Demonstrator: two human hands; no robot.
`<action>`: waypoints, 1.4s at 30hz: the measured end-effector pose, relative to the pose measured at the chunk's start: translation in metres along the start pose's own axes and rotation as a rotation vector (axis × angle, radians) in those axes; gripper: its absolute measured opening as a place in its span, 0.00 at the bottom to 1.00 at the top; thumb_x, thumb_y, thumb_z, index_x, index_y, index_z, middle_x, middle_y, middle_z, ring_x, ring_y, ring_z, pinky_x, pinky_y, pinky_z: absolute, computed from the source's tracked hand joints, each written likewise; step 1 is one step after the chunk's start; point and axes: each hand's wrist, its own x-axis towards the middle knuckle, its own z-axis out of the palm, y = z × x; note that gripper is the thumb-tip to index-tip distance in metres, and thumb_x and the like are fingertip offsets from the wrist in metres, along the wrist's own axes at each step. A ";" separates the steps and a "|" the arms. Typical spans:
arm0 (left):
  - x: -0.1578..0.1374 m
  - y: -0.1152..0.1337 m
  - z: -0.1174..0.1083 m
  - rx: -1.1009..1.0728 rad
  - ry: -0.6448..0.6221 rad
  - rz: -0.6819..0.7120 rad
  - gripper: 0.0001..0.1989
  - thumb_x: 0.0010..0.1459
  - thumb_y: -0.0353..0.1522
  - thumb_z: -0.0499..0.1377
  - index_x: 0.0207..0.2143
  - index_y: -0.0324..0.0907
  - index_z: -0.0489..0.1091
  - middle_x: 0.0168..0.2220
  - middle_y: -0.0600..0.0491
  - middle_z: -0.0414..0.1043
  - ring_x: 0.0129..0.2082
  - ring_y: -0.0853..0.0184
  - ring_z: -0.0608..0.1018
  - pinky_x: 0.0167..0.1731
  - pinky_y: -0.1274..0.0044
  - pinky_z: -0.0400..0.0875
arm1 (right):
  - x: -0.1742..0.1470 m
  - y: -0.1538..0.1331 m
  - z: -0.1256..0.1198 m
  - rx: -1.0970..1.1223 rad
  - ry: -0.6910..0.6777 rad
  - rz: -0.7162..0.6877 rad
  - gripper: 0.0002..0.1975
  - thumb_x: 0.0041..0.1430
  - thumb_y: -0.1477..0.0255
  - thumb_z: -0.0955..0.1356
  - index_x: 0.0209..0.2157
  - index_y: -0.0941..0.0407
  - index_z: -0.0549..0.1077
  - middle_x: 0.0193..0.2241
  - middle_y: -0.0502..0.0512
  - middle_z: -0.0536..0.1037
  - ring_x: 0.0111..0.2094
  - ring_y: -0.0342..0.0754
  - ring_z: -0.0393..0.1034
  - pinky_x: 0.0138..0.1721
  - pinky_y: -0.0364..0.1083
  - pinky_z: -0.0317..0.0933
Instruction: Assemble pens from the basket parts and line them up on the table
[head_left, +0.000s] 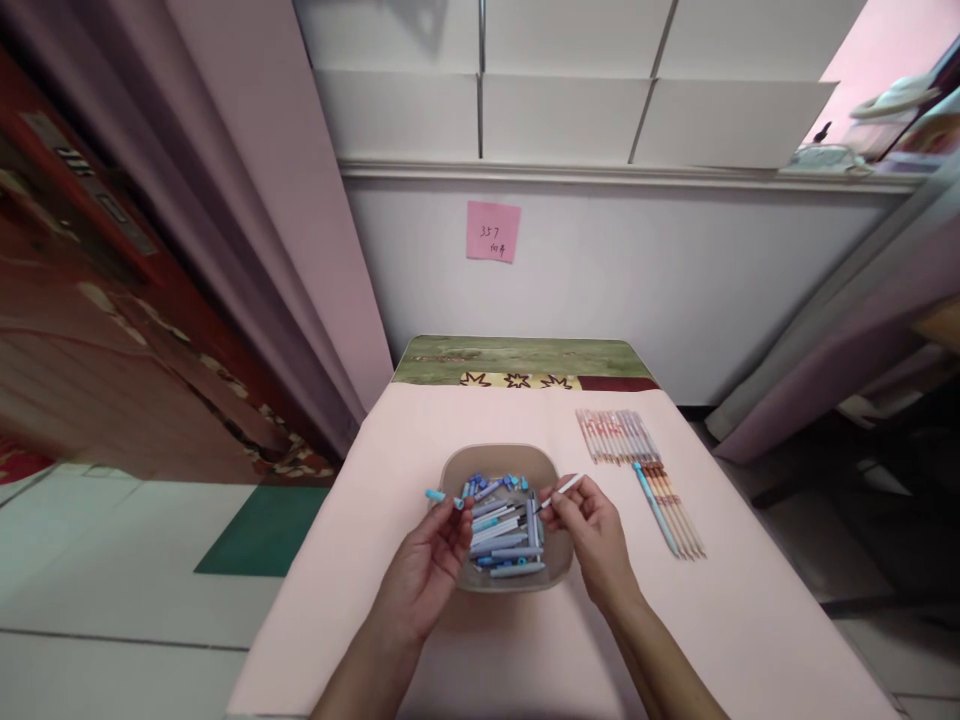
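Over the left rim of a grey-brown plastic tub (499, 452), my left hand (431, 560) is closed with small light blue pen parts (435, 495) at its fingertips; their exact shape is too small to tell. My right hand (592, 530) pinches a thin white pen refill (570, 484) above the tub's right side, its dark tip pointing down and left. Inside the tub lie several blue-grey pen barrels (517, 569), white refills (491, 532) and small dark blue pen parts (480, 482).
To the right of the tub, a row of patterned pens (616, 436) lies on the pink-covered table (390, 470). Just below it are several brown-and-cream pens (679, 510) with one light blue pen (656, 508) beside them. A pink note (493, 232) is stuck to the wall behind.
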 end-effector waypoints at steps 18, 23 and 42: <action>-0.014 -0.030 0.009 0.078 -0.152 -0.097 0.10 0.55 0.21 0.59 0.40 0.34 0.71 0.26 0.50 0.73 0.21 0.73 0.74 0.20 0.84 0.71 | -0.021 -0.008 0.008 -0.091 -0.008 -0.104 0.15 0.58 0.56 0.67 0.34 0.55 0.68 0.20 0.46 0.70 0.18 0.41 0.64 0.21 0.40 0.60; -0.012 -0.029 0.005 -0.042 -0.119 -0.136 0.04 0.58 0.22 0.56 0.35 0.31 0.70 0.28 0.48 0.74 0.21 0.74 0.74 0.20 0.84 0.71 | -0.027 -0.004 0.009 -0.034 -0.047 0.015 0.17 0.55 0.56 0.69 0.35 0.56 0.70 0.18 0.45 0.68 0.15 0.38 0.57 0.17 0.39 0.52; -0.023 -0.024 -0.007 -0.197 -0.124 -0.228 0.08 0.61 0.23 0.51 0.41 0.31 0.68 0.27 0.50 0.72 0.20 0.76 0.73 0.17 0.87 0.69 | -0.058 0.000 0.009 0.106 -0.105 0.002 0.15 0.51 0.64 0.73 0.39 0.54 0.73 0.31 0.54 0.78 0.27 0.45 0.70 0.29 0.44 0.66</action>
